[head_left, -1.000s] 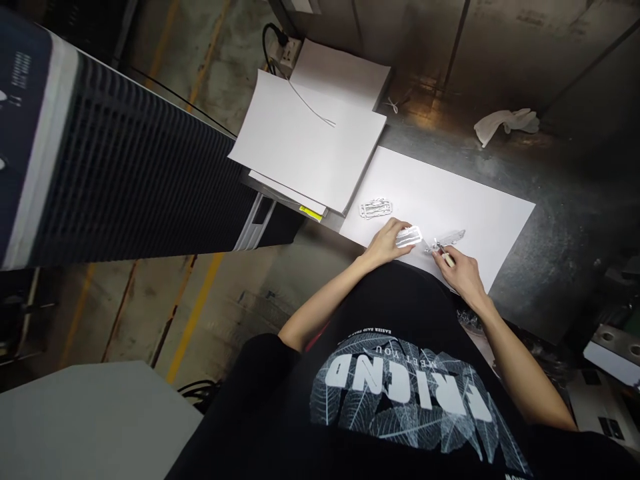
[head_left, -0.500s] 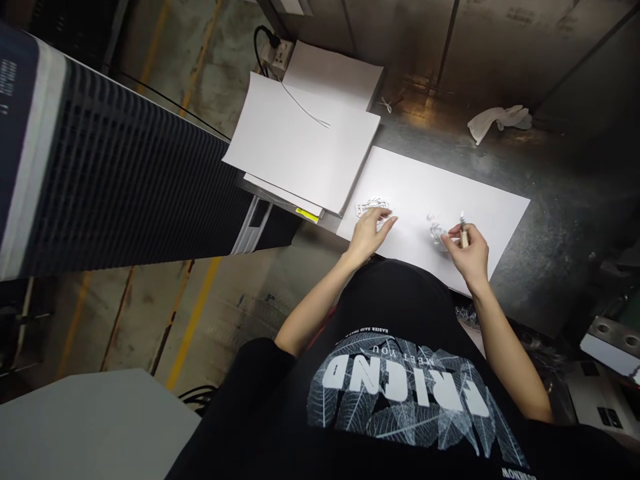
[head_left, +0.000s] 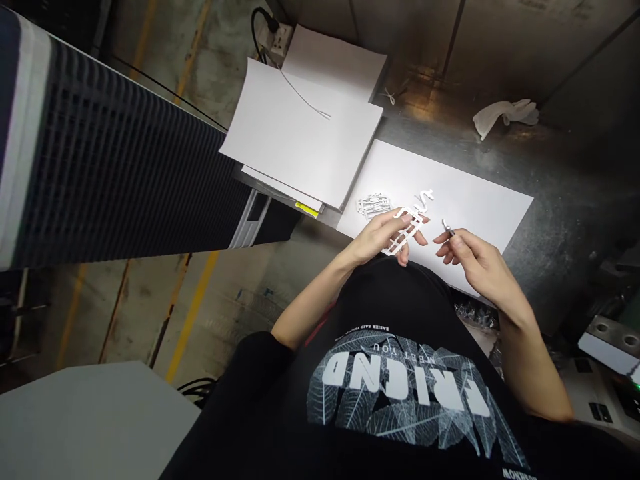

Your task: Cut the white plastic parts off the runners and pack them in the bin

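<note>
My left hand (head_left: 383, 235) is closed on a thin white frame with rectangular openings (head_left: 411, 229), held tilted above the near edge of the white sheet (head_left: 475, 200). Between the thumb and fingers of my right hand (head_left: 475, 257) is a small slim tool with a shiny bent tip (head_left: 447, 227). That tip points toward the frame but stays apart from it. Beyond my left fingers, a curved white piece (head_left: 425, 200) lies on the sheet. A pile of similar slotted frames (head_left: 374, 207) is left of it, just past my left hand.
Stacked white sheets (head_left: 305, 133) stand at the left of the metal table (head_left: 545, 233), with a thin cable across them and a power socket (head_left: 280, 41) behind. White gloves (head_left: 505, 117) lie at the back right. A dark ribbed panel (head_left: 130, 167) borders the left side.
My left hand has moved right from the pile and now holds a white frame. My right hand has turned, its tool's tip now pointing left. The curved piece now shows clearly on the sheet.
</note>
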A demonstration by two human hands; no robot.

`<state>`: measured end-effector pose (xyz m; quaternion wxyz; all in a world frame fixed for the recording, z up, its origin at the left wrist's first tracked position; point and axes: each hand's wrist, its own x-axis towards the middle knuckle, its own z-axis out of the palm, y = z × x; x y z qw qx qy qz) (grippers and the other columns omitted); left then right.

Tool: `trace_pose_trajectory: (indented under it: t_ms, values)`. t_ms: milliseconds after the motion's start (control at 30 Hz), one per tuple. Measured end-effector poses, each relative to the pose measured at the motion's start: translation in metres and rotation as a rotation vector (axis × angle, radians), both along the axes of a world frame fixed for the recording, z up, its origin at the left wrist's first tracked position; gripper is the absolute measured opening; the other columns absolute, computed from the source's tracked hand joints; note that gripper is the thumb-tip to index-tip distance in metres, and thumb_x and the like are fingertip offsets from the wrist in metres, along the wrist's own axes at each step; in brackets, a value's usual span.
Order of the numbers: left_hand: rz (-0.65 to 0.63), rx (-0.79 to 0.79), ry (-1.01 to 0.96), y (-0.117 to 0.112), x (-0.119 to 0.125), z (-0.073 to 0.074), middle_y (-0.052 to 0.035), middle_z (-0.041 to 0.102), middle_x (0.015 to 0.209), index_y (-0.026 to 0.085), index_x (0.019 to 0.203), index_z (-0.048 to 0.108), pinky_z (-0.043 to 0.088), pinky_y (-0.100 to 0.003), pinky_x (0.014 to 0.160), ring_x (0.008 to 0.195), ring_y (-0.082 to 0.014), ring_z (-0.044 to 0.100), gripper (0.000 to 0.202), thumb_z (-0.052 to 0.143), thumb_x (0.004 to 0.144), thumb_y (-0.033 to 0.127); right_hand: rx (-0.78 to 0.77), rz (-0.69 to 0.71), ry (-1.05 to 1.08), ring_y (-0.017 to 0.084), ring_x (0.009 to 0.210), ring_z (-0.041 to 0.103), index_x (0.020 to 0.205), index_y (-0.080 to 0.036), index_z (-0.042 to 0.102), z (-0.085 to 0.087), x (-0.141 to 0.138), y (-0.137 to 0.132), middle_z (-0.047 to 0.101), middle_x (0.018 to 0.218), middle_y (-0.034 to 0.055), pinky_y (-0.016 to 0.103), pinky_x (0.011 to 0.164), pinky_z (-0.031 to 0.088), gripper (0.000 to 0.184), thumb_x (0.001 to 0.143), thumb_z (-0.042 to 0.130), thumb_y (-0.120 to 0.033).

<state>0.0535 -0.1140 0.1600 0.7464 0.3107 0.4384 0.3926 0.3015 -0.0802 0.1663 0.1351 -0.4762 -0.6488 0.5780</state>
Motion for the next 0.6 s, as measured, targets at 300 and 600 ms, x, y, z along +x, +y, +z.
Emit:
trace_pose_trajectory:
  t_ms: [300,600]
  values:
    - [-0.203,-0.007,0.079,0.004,-0.004,0.016,-0.0114,0.080,0.092,0.016,0.099,0.056,0.054,-0.024,0.043,0.049,-0.0154,0.071,0.035,0.056,0.104,0.050,-0.031,0.204,-0.108,0.021,0.087,0.071,0.099,-0.025,0.074,0.018,-0.004,0.006,0.078,0.095,0.0032,0.034,0.078,0.049,0.054,0.106,0.046,-0.071]
    - [-0.276,0.017,0.125,0.004,-0.005,0.017,-0.0124,0.081,0.093,0.017,0.098,0.057,0.054,-0.023,0.045,0.049,-0.0131,0.070,0.041,0.057,0.103,0.058,0.012,0.191,-0.096,0.020,0.070,0.066,0.089,-0.026,0.074,0.014,-0.003,0.003,0.075,0.083,0.0027,0.033,0.065,0.046,0.057,0.106,0.044,-0.072]
